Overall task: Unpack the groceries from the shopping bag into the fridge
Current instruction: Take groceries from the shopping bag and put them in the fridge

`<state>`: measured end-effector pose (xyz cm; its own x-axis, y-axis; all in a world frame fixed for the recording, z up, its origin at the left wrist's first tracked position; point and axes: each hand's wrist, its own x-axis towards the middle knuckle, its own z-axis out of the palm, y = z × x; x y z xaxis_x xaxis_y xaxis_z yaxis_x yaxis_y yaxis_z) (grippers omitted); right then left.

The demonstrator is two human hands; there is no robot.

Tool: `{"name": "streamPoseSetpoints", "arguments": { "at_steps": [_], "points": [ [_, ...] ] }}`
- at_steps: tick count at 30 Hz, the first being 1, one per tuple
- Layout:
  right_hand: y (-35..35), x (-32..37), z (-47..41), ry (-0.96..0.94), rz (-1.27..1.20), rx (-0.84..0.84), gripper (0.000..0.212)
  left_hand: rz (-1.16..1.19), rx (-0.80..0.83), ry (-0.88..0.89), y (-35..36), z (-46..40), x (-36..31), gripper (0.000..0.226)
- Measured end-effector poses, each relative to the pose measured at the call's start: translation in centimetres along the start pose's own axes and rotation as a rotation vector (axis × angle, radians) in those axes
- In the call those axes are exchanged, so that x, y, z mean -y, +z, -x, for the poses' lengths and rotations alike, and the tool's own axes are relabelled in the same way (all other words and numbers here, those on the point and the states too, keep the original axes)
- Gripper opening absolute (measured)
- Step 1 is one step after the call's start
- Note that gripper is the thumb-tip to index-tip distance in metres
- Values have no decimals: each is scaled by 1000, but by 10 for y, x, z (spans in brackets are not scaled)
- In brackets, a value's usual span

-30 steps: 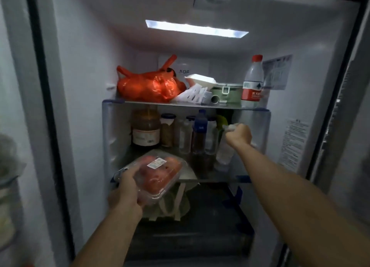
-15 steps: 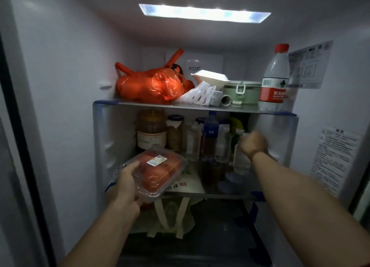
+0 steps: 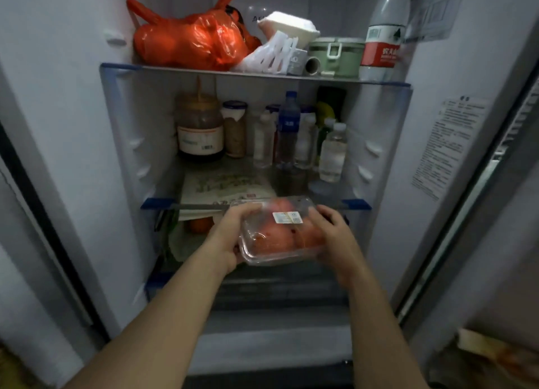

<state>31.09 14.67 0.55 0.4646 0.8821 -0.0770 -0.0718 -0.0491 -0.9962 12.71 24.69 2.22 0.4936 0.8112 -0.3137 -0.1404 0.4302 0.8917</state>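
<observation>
Tomatoes, one clear clamshell pack (image 3: pixel 281 234), white label on the lid; held level in front of the fridge's middle shelf (image 3: pixel 163 203), its far edge at the shelf lip, not yet resting on it as far as could be judged. Left hand (image 3: pixel 230 237) wrapped round the pack's 9 o'clock side, fingers over the lid corner; right hand (image 3: pixel 332 234) closed on the 3 o'clock side, fingers curled over the lid edge; both hands held the pack, neither spread wide.

Shelf contents: flat printed packet (image 3: pixel 224 184) lying across the front at 11 o'clock of the pack; brown jar (image 3: pixel 199 131) at 10 o'clock, far back; cluster of small bottles (image 3: pixel 291 137) at 12 to 1 o'clock, the clear bottle (image 3: pixel 332 152) nearest the front.

Risks, as judged: pack pushed in hard would ride up on the packet and tilt; a shove toward 1 o'clock would likely topple the light bottles; a thin lid squeezed at both sides could pop open; a pack left overhanging the lip might slide off.
</observation>
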Motion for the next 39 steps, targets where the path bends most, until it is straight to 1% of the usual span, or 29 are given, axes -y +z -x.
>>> {"name": "streamPoseSetpoints", "arguments": {
  "at_steps": [1, 2, 3, 5, 7, 8, 11, 13, 16, 18, 21, 23, 25, 27, 29, 30, 31, 32, 33, 34, 35, 36, 37, 39],
  "points": [
    [-9, -17, 10, 56, -68, -11, 87, -16, 11, -23, 2, -2, 11, 86],
    [-18, -33, 17, 108, -137, -14, 85, -32, 20, -47, 3, -3, 22, 84],
    [-26, -45, 25, 136, -185, -12, 79, -40, 24, -78, 5, -3, 35, 82],
    [-36, -63, 37, 162, -239, -31, 58, -32, 16, -115, 9, -6, 58, 72],
    [-36, -72, 41, 181, -279, -119, 37, -3, -7, -146, 14, -9, 75, 64],
    [-35, -76, 38, 185, -290, -172, 31, 19, -27, -161, 17, -12, 80, 64],
    [-28, -85, 21, 221, -295, -338, 22, 36, -96, -153, 29, -22, 89, 64],
    [-25, -90, 3, 223, -278, -430, 22, -6, -117, -105, 36, -36, 93, 63],
    [-25, -96, -27, 215, -273, -482, 28, -136, -162, -29, 45, -60, 100, 75],
    [-29, -96, -45, 220, -252, -513, 27, -230, -193, -23, 50, -77, 104, 81],
    [-37, -99, -76, 215, -255, -534, 30, -273, -199, -51, 55, -103, 110, 88],
    [-38, -103, -95, 213, -238, -558, 31, -307, -203, -34, 60, -117, 114, 92],
    [-38, -107, -117, 228, -199, -601, 31, -339, -240, 5, 66, -132, 116, 86],
    [-36, -105, -133, 247, -91, -605, 31, -387, -298, 84, 72, -144, 115, 69],
    [-33, -106, -142, 259, 77, -627, 47, -530, -344, 187, 76, -148, 117, 57],
    [-31, -108, -140, 222, 174, -648, 57, -666, -346, 271, 76, -147, 121, 59],
    [-28, -110, -134, 137, 267, -670, 62, -832, -324, 366, 75, -142, 126, 64],
    [-27, -114, -126, 29, 360, -689, 59, -996, -291, 459, 74, -138, 132, 70],
    [-26, -117, -118, -66, 445, -692, 51, -1131, -250, 519, 73, -134, 136, 74],
    [-26, -121, -111, -126, 509, -673, 41, -1251, -200, 514, 72, -131, 141, 78],
    [-25, -125, -104, -162, 571, -632, 34, -1363, -151, 473, 71, -128, 145, 82],
    [-25, -131, -100, -201, 640, -577, 33, -1469, -113, 429, 69, -128, 151, 85],
    [-24, -135, -97, -220, 723, -522, 37, -1555, -93, 389, 67, -126, 155, 88],
    [-24, -140, -95, -219, 825, -446, 46, -1649, -70, 339, 67, -128, 159, 92]
  ]
}}
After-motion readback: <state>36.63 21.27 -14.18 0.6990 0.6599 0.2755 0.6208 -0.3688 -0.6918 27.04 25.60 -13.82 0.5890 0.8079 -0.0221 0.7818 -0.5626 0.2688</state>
